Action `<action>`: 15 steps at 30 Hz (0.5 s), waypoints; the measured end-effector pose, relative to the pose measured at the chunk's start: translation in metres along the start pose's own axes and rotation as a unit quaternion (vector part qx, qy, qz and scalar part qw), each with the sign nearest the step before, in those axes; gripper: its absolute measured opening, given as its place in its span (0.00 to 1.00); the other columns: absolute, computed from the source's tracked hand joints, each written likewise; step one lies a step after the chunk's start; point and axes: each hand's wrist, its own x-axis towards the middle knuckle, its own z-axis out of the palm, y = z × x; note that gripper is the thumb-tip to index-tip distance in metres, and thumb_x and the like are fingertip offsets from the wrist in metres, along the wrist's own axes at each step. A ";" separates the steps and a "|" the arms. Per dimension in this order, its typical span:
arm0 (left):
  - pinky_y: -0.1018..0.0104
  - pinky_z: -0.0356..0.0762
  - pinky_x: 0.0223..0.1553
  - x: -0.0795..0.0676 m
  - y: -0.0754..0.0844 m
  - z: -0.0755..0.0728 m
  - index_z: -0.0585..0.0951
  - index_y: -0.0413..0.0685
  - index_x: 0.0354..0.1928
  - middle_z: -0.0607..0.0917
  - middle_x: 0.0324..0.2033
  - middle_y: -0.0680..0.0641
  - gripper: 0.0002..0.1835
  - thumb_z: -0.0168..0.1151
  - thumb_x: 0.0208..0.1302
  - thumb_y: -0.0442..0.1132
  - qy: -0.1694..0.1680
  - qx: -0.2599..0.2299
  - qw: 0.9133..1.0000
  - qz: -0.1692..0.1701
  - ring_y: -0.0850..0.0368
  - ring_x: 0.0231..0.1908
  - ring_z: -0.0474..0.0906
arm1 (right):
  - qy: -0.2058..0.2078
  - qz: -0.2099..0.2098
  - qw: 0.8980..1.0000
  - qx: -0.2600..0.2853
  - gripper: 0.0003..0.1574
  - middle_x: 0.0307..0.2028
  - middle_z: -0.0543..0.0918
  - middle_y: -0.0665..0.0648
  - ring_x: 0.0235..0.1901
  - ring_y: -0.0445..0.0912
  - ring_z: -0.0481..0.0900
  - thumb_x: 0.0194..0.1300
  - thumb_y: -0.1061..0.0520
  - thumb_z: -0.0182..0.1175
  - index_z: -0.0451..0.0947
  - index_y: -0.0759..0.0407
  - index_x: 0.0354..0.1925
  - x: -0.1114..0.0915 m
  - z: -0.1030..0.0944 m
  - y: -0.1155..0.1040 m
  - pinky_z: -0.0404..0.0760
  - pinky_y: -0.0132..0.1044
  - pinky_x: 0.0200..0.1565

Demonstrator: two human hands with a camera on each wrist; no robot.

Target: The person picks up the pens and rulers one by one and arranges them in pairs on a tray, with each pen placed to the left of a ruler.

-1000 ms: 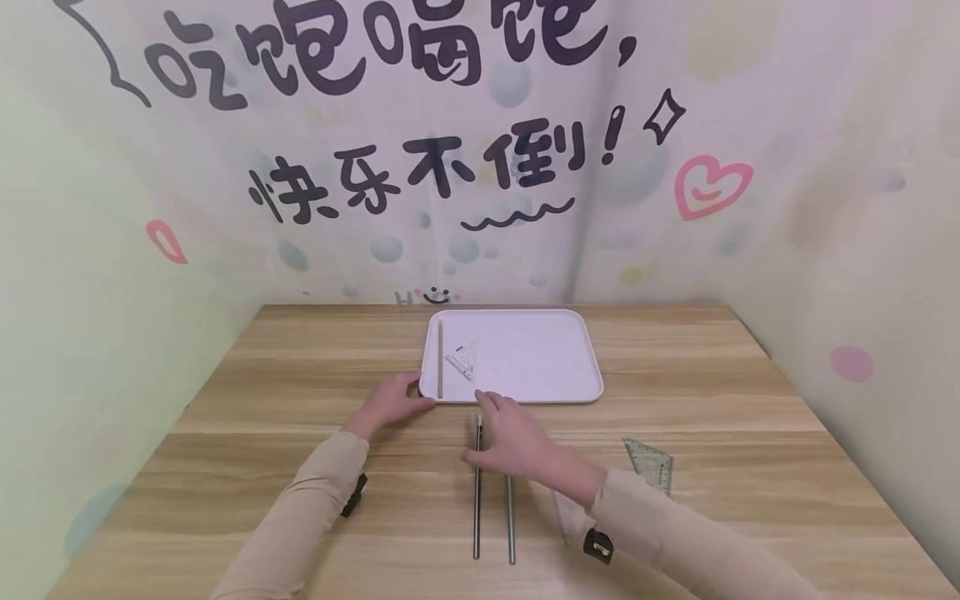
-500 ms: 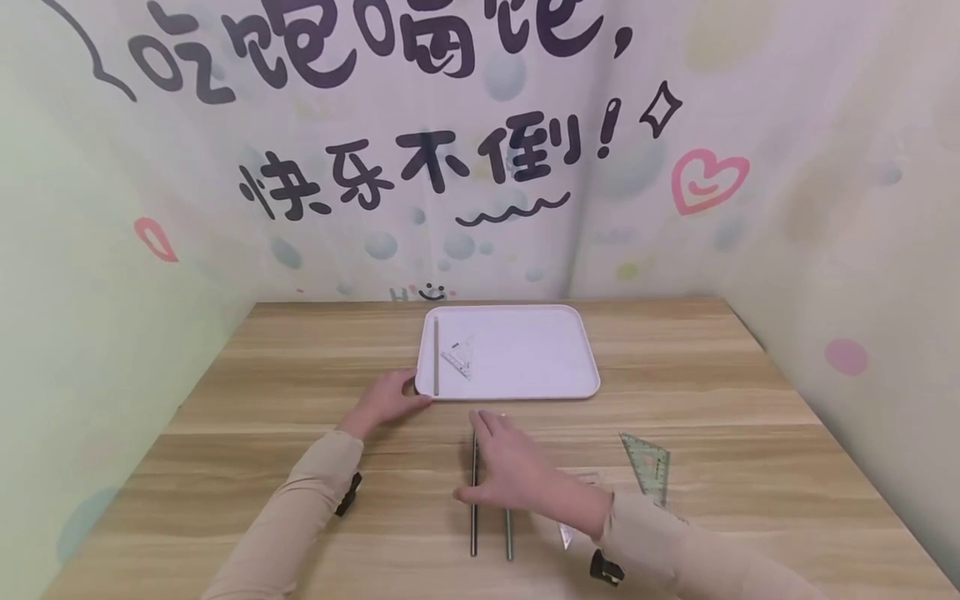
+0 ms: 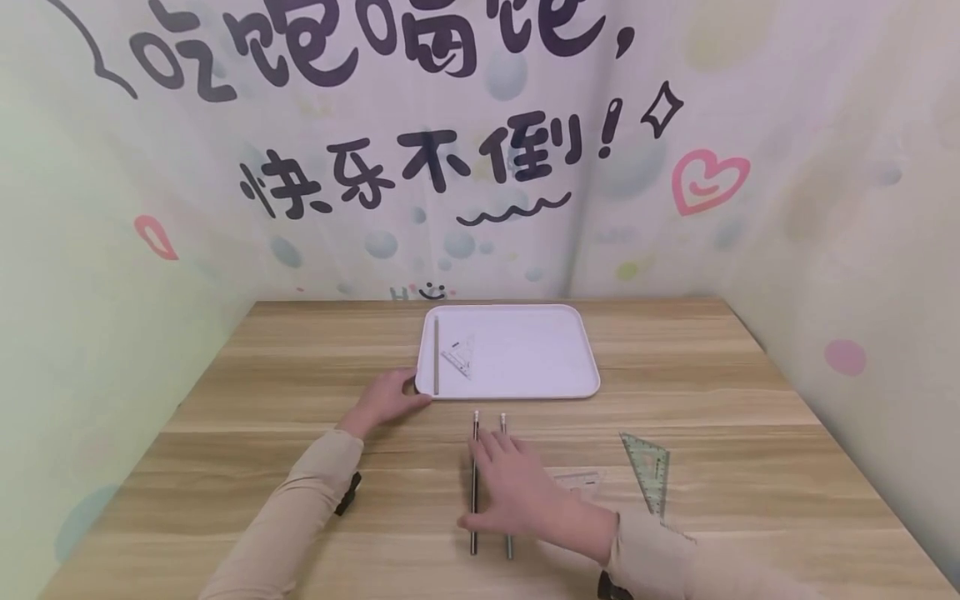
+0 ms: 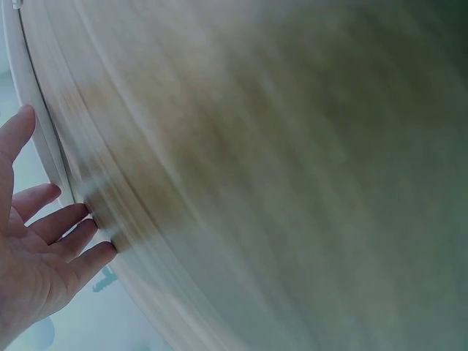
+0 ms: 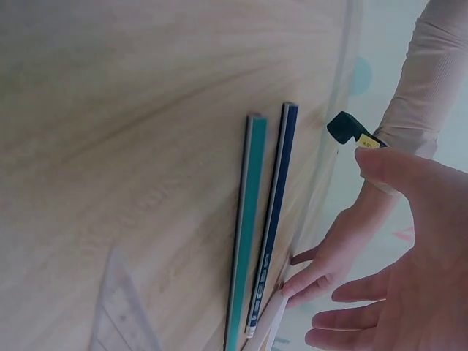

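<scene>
My left hand [image 3: 384, 398] rests at the front left corner of a white tray [image 3: 532, 350], fingers extended along the rim. In the left wrist view its fingertips [image 4: 104, 252] are right at the edge. A grey-brown pencil [image 3: 437, 358] and a small clear set square [image 3: 459, 358] lie in the tray. My right hand [image 3: 521, 492] spreads over two pencils on the table, fingers loose and thumb apart, gripping nothing. The dark pencil [image 5: 274, 205] lies left of the green one [image 5: 248, 212]; both have eraser ends toward the tray. The hand hides the green pencil's middle in the head view.
A clear set square [image 3: 577, 480] lies on the table, partly behind the right wrist. Further right is a green set square [image 3: 648, 467], its lower tip close to the right sleeve. A printed curtain [image 3: 420, 225] hangs behind the table's back edge.
My right hand has drawn back from near the tray's front edge toward the body, uncovering the pencils' eraser ends. My left hand stays at the tray corner.
</scene>
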 end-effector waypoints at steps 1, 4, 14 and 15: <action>0.52 0.69 0.54 0.000 0.001 0.000 0.75 0.40 0.54 0.79 0.50 0.39 0.27 0.64 0.54 0.47 -0.001 -0.001 1.000 -0.001 0.44 0.52 0.73 | -0.003 -0.001 1.000 -0.006 0.61 0.61 0.64 0.67 0.60 0.58 0.64 0.45 0.26 0.59 0.60 0.68 0.62 -0.001 0.001 -0.001 0.65 0.52 0.59; 0.52 0.69 0.55 0.000 0.002 -0.001 0.74 0.39 0.55 0.78 0.50 0.39 0.28 0.63 0.55 0.47 -0.002 -0.003 1.000 -0.001 0.44 0.52 0.72 | -0.009 -0.005 1.000 -0.028 0.62 0.60 0.66 0.66 0.59 0.57 0.64 0.44 0.24 0.57 0.61 0.68 0.61 -0.005 0.004 -0.004 0.65 0.50 0.60; 0.51 0.68 0.55 -0.001 0.003 -0.001 0.73 0.38 0.55 0.77 0.51 0.38 0.28 0.63 0.55 0.46 -0.005 -0.011 1.000 -0.007 0.43 0.53 0.72 | -0.015 -0.015 0.997 -0.069 0.58 0.51 0.75 0.60 0.51 0.51 0.71 0.42 0.22 0.56 0.68 0.63 0.56 -0.015 0.008 -0.013 0.70 0.46 0.54; 0.51 0.68 0.55 -0.002 0.004 -0.001 0.73 0.38 0.55 0.77 0.51 0.38 0.28 0.63 0.55 0.46 -0.005 -0.012 1.000 -0.009 0.43 0.53 0.72 | -0.013 -0.019 0.997 -0.074 0.56 0.48 0.76 0.58 0.48 0.50 0.72 0.41 0.22 0.57 0.69 0.63 0.54 -0.015 0.008 -0.014 0.72 0.45 0.52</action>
